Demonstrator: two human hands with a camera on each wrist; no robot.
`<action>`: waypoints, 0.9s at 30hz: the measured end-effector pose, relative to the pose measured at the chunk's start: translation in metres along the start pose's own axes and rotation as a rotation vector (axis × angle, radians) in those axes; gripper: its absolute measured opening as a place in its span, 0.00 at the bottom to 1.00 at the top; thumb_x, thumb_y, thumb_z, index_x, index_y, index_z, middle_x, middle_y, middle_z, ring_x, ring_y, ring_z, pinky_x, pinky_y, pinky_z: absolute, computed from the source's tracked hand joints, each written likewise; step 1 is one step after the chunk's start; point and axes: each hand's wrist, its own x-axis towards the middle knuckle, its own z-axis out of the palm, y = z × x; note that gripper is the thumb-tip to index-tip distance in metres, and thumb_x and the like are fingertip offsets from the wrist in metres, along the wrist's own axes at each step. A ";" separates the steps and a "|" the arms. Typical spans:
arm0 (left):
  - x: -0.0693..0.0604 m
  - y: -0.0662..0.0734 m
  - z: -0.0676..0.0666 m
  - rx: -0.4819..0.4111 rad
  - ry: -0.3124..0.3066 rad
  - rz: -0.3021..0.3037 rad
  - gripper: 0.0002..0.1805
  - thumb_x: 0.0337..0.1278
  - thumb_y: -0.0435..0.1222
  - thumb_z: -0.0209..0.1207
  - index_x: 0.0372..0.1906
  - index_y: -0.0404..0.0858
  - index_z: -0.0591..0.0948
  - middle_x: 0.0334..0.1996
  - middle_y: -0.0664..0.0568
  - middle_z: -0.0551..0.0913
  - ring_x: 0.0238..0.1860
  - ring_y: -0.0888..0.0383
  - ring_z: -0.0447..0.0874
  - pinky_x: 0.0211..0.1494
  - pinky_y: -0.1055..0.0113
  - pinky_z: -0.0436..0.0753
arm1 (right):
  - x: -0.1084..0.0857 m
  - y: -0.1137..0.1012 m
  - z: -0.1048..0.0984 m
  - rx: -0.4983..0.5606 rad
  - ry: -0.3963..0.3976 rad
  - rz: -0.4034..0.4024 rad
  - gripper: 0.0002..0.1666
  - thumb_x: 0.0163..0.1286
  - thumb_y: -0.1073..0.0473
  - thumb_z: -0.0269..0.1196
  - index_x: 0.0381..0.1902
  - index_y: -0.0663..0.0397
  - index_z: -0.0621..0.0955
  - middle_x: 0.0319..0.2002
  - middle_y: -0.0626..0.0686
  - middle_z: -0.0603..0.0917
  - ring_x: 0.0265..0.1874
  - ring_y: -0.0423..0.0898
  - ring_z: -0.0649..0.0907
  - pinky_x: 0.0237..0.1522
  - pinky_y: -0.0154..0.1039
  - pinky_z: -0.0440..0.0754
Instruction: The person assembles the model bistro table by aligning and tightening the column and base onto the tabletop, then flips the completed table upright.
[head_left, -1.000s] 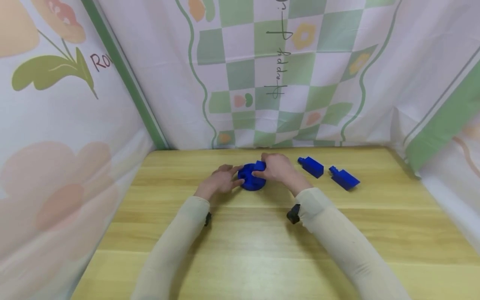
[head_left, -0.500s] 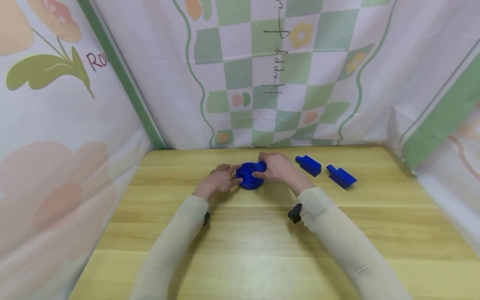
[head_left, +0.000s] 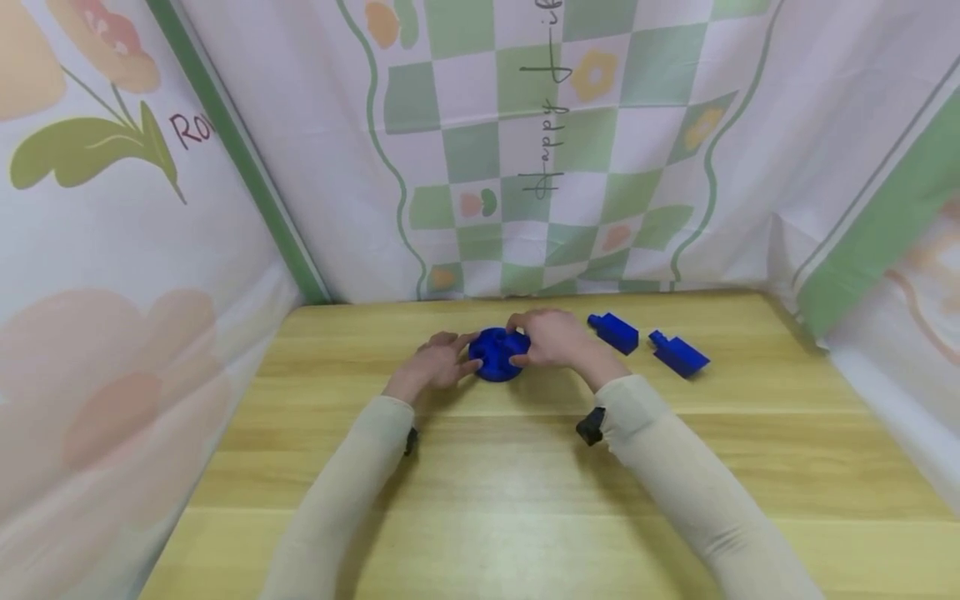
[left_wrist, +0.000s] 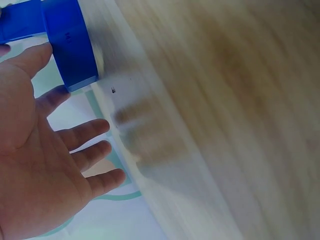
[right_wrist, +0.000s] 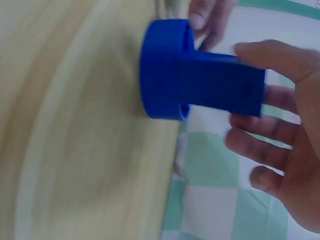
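A round blue base (head_left: pixel 495 360) with openings in its top lies on the table in the head view. My left hand (head_left: pixel 437 363) holds its left edge between thumb and index finger; the other fingers spread loosely away in the left wrist view. On the right side of the base stands a blue rectangular block (right_wrist: pixel 220 82), seen upright against the base's rim in the right wrist view. My right hand (head_left: pixel 557 339) pinches this block near its top with thumb and fingers. How the block's lower end sits in the base is hidden.
Two more blue blocks, each with a narrow stepped peg at one end, lie right of my right hand: a nearer-in block (head_left: pixel 617 333) and an outer block (head_left: pixel 679 357). Patterned cloth (head_left: pixel 517 150) hangs behind the wooden table (head_left: pixel 487 500) and along its sides.
The block in my right hand, earlier showing above the base's back right, has shifted and now blends with the base. My right fingers have adjusted slightly; the left hand keeps its place on the base.
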 end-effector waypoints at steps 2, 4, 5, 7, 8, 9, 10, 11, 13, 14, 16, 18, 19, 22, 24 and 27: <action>0.000 0.000 -0.001 -0.002 0.005 -0.003 0.37 0.73 0.64 0.39 0.80 0.60 0.49 0.79 0.41 0.54 0.80 0.42 0.49 0.79 0.41 0.57 | -0.001 0.001 -0.002 0.007 -0.021 -0.017 0.31 0.61 0.43 0.71 0.60 0.44 0.80 0.57 0.53 0.85 0.52 0.54 0.85 0.54 0.54 0.83; -0.001 -0.001 -0.001 -0.008 0.013 -0.009 0.37 0.72 0.64 0.40 0.80 0.60 0.50 0.79 0.42 0.54 0.80 0.42 0.49 0.79 0.41 0.57 | -0.002 0.002 -0.004 0.015 -0.028 -0.030 0.31 0.60 0.47 0.72 0.61 0.45 0.80 0.57 0.53 0.85 0.52 0.54 0.85 0.55 0.54 0.82; -0.001 -0.001 -0.001 -0.011 0.017 -0.013 0.36 0.72 0.64 0.40 0.80 0.60 0.51 0.79 0.41 0.55 0.80 0.42 0.50 0.79 0.41 0.58 | -0.001 0.002 -0.005 0.011 -0.027 -0.040 0.31 0.60 0.47 0.72 0.62 0.46 0.80 0.55 0.52 0.85 0.51 0.54 0.85 0.55 0.54 0.82; -0.002 -0.002 -0.001 -0.019 0.018 -0.021 0.36 0.72 0.64 0.41 0.80 0.61 0.51 0.79 0.42 0.55 0.80 0.42 0.50 0.79 0.41 0.58 | -0.001 0.001 -0.006 0.001 -0.015 -0.051 0.31 0.60 0.47 0.72 0.61 0.46 0.81 0.52 0.51 0.87 0.49 0.52 0.85 0.53 0.53 0.83; -0.003 -0.002 -0.001 -0.022 0.017 -0.024 0.36 0.72 0.63 0.41 0.80 0.60 0.51 0.79 0.42 0.55 0.80 0.41 0.50 0.79 0.41 0.57 | -0.001 0.001 -0.006 -0.006 -0.009 -0.054 0.32 0.59 0.46 0.73 0.61 0.45 0.81 0.49 0.51 0.88 0.47 0.51 0.86 0.51 0.53 0.83; -0.003 -0.003 0.000 -0.025 0.016 -0.028 0.36 0.72 0.63 0.41 0.80 0.61 0.51 0.79 0.42 0.55 0.80 0.41 0.50 0.79 0.41 0.57 | -0.001 0.001 -0.006 -0.016 -0.006 -0.055 0.32 0.59 0.45 0.73 0.60 0.44 0.81 0.47 0.50 0.88 0.45 0.50 0.86 0.50 0.52 0.84; -0.004 -0.003 0.001 -0.025 0.014 -0.029 0.36 0.72 0.64 0.41 0.80 0.61 0.51 0.79 0.42 0.55 0.80 0.41 0.50 0.79 0.41 0.57 | -0.001 0.000 -0.005 -0.025 -0.004 -0.056 0.32 0.59 0.44 0.73 0.60 0.44 0.82 0.45 0.49 0.88 0.44 0.49 0.86 0.48 0.51 0.84; -0.004 -0.004 0.001 -0.022 0.010 -0.028 0.36 0.72 0.64 0.41 0.80 0.61 0.51 0.79 0.42 0.55 0.80 0.41 0.50 0.79 0.41 0.56 | -0.001 0.000 -0.005 -0.035 -0.004 -0.052 0.32 0.59 0.43 0.73 0.60 0.43 0.82 0.43 0.48 0.88 0.43 0.48 0.86 0.46 0.51 0.84; -0.004 -0.004 0.002 -0.021 0.006 -0.022 0.37 0.72 0.64 0.40 0.80 0.60 0.51 0.79 0.42 0.54 0.80 0.41 0.49 0.79 0.41 0.55 | -0.002 0.000 -0.004 -0.049 -0.008 -0.040 0.32 0.58 0.41 0.72 0.60 0.41 0.82 0.41 0.47 0.88 0.40 0.46 0.85 0.43 0.49 0.85; -0.004 -0.004 0.002 -0.020 0.007 -0.019 0.36 0.72 0.64 0.40 0.80 0.60 0.51 0.79 0.42 0.55 0.80 0.42 0.49 0.80 0.41 0.54 | -0.002 0.000 -0.004 -0.058 -0.010 -0.036 0.32 0.58 0.40 0.72 0.60 0.41 0.82 0.40 0.46 0.88 0.40 0.46 0.85 0.41 0.48 0.85; -0.005 -0.003 0.002 -0.017 0.010 -0.013 0.36 0.72 0.64 0.39 0.80 0.60 0.51 0.79 0.42 0.55 0.80 0.42 0.48 0.80 0.41 0.53 | -0.003 0.001 -0.004 -0.061 -0.010 -0.028 0.33 0.58 0.40 0.72 0.61 0.40 0.82 0.39 0.46 0.88 0.38 0.45 0.85 0.39 0.47 0.84; -0.004 -0.003 0.001 -0.012 0.016 -0.008 0.36 0.73 0.64 0.39 0.80 0.60 0.51 0.79 0.42 0.55 0.81 0.43 0.47 0.80 0.41 0.52 | -0.003 0.002 -0.004 -0.065 -0.004 -0.022 0.33 0.58 0.39 0.72 0.61 0.39 0.81 0.38 0.46 0.87 0.36 0.44 0.84 0.37 0.46 0.84; -0.004 -0.002 0.001 -0.008 0.020 -0.006 0.36 0.73 0.64 0.39 0.80 0.60 0.51 0.79 0.42 0.55 0.81 0.43 0.47 0.80 0.41 0.52 | -0.004 0.002 -0.004 -0.063 -0.001 -0.021 0.33 0.58 0.39 0.72 0.61 0.39 0.81 0.38 0.47 0.87 0.36 0.44 0.84 0.37 0.46 0.83; -0.003 0.000 0.000 0.004 0.037 0.002 0.35 0.74 0.62 0.39 0.80 0.59 0.52 0.79 0.41 0.56 0.81 0.43 0.47 0.81 0.41 0.52 | -0.005 0.004 -0.005 -0.031 -0.002 -0.022 0.33 0.58 0.40 0.72 0.60 0.39 0.81 0.38 0.48 0.87 0.36 0.44 0.83 0.37 0.45 0.83; -0.003 0.001 0.001 0.017 0.054 0.008 0.35 0.74 0.62 0.40 0.80 0.58 0.53 0.79 0.41 0.56 0.81 0.43 0.47 0.80 0.41 0.52 | -0.006 0.005 -0.005 0.016 -0.013 -0.026 0.32 0.59 0.42 0.72 0.61 0.41 0.80 0.40 0.49 0.88 0.38 0.45 0.84 0.40 0.46 0.83; -0.003 0.003 0.003 0.032 0.085 0.013 0.37 0.73 0.63 0.41 0.80 0.55 0.53 0.78 0.42 0.57 0.80 0.43 0.48 0.80 0.41 0.54 | -0.009 0.009 -0.005 0.096 -0.043 -0.018 0.33 0.61 0.47 0.71 0.64 0.43 0.77 0.45 0.51 0.87 0.43 0.48 0.85 0.47 0.48 0.84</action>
